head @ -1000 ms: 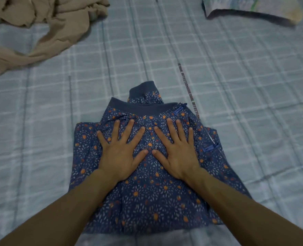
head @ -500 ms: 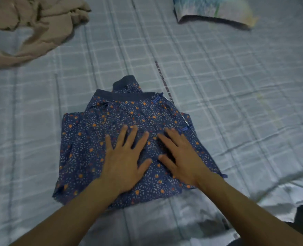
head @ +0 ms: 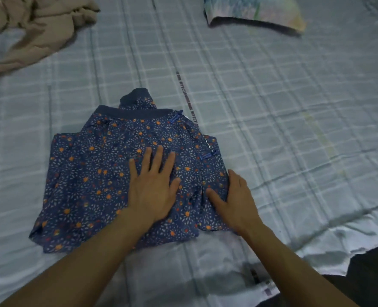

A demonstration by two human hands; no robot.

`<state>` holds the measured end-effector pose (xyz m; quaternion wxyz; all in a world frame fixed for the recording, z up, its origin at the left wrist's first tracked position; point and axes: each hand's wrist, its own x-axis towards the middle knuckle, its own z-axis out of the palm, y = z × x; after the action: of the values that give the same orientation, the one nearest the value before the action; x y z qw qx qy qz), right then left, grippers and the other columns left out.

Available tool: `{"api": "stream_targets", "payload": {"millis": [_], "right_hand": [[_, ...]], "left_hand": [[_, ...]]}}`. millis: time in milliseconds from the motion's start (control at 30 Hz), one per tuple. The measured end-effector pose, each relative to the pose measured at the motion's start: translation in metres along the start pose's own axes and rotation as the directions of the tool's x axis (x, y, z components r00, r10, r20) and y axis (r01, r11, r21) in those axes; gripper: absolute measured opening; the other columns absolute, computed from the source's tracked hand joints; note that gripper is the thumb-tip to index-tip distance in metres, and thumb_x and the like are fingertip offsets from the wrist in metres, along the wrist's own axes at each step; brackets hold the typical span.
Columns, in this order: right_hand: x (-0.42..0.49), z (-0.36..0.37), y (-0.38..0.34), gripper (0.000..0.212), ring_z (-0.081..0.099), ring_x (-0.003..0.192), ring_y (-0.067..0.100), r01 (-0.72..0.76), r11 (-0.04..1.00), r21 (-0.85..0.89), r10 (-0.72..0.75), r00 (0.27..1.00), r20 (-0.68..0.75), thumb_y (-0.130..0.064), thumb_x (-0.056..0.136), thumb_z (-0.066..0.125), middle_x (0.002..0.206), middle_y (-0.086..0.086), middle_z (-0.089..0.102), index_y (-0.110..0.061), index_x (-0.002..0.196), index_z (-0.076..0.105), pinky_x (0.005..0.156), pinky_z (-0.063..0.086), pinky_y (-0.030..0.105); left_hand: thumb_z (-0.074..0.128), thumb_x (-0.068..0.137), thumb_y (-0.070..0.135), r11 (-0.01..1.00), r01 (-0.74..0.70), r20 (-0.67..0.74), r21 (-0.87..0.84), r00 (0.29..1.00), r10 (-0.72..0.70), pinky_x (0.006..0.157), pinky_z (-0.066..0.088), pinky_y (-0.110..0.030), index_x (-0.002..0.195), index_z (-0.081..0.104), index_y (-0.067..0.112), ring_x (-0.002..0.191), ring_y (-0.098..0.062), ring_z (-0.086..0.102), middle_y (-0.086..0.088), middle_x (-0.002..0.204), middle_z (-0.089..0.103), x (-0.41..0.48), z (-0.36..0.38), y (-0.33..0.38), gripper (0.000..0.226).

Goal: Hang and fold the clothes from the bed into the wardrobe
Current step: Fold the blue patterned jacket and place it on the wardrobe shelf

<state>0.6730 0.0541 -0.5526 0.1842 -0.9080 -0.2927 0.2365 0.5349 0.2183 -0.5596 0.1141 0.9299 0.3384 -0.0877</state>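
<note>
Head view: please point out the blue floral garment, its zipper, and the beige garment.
blue floral garment (head: 83,185), head view, on the flat patterned fabric left of the hands.
zipper (head: 210,147), head view, on the metal teeth along the garment's right edge.
beige garment (head: 39,25), head view, on the crumpled middle of the heap.

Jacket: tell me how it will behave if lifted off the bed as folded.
Likely floppy: the jacket puckers beside the right hand and lies flat under the left hand. Probably light: the cloth looks thin. The layered fold may fall open unless supported from below.
</note>
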Motion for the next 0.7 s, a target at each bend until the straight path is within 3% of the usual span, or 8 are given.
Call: {"api": "stream_targets", "payload": {"millis": [100,200,367,467,567,700], "right_hand": [[0.018,0.001,-0.003,0.08,0.047,0.115,0.032,0.06,0.994,-0.096,-0.055,0.997,0.055,-0.067,0.079,0.055,0.126,0.011,0.05,-0.012,0.135,0.039,0.096,0.044,0.044],[0.024,0.008,-0.01,0.077,0.039,0.121,0.032,0.119,0.976,-0.182,-0.108,0.992,0.068,-0.051,0.087,0.06,0.133,0.014,0.043,-0.006,0.141,0.03,0.101,0.039,0.041],[0.025,0.012,-0.022,0.076,0.038,0.122,0.03,0.081,0.976,-0.202,-0.074,0.996,0.04,-0.04,0.09,0.062,0.135,0.015,0.041,-0.001,0.144,0.025,0.098,0.04,0.037],[0.031,0.005,-0.023,0.07,0.046,0.114,0.031,0.053,0.987,-0.151,-0.047,0.998,0.038,-0.038,0.083,0.072,0.126,0.014,0.049,-0.005,0.134,0.037,0.088,0.04,0.037],[0.044,-0.006,-0.023,0.065,0.057,0.105,0.031,-0.056,0.998,0.004,0.055,0.994,0.099,-0.038,0.075,0.079,0.116,0.012,0.057,-0.007,0.12,0.044,0.071,0.039,0.031],[0.051,-0.015,-0.027,0.054,0.061,0.1,0.031,-0.067,0.994,0.083,0.052,0.984,0.171,-0.032,0.076,0.079,0.112,0.011,0.061,-0.009,0.113,0.049,0.071,0.048,0.034]], "left_hand": [[0.017,0.093,0.073,0.998,0.043,0.029,0.052,0.999,-0.044,0.117,-0.002,-0.064,0.154,-0.017,0.031,0.149,-0.031,-0.021,-0.002,0.163,-0.022,0.021,0.003,-0.011,0.082],[0.008,0.087,0.077,0.996,0.028,0.068,0.086,0.997,-0.034,0.117,-0.003,-0.065,0.153,-0.022,0.032,0.148,-0.031,-0.024,-0.001,0.162,-0.026,0.028,0.014,-0.015,0.085],[0.001,0.085,0.077,0.997,0.03,0.069,0.076,0.997,-0.035,0.117,0.0,-0.065,0.152,-0.024,0.032,0.149,-0.031,-0.023,0.0,0.162,-0.025,0.03,0.029,-0.016,0.084],[0.002,0.085,0.077,0.997,0.031,0.079,0.075,0.996,-0.037,0.117,-0.001,-0.065,0.151,-0.025,0.033,0.148,-0.03,-0.024,0.0,0.161,-0.027,0.03,0.029,-0.016,0.084],[0.001,0.084,0.078,0.997,0.034,0.08,0.074,0.996,-0.04,0.118,-0.002,-0.064,0.151,-0.025,0.034,0.148,-0.029,-0.024,0.001,0.161,-0.026,0.03,0.029,-0.016,0.084],[0.006,0.083,0.081,0.996,0.025,0.095,0.085,0.995,-0.033,0.119,0.0,-0.062,0.152,-0.022,0.037,0.149,-0.028,-0.021,0.002,0.163,-0.023,0.032,0.021,-0.018,0.086]]}}
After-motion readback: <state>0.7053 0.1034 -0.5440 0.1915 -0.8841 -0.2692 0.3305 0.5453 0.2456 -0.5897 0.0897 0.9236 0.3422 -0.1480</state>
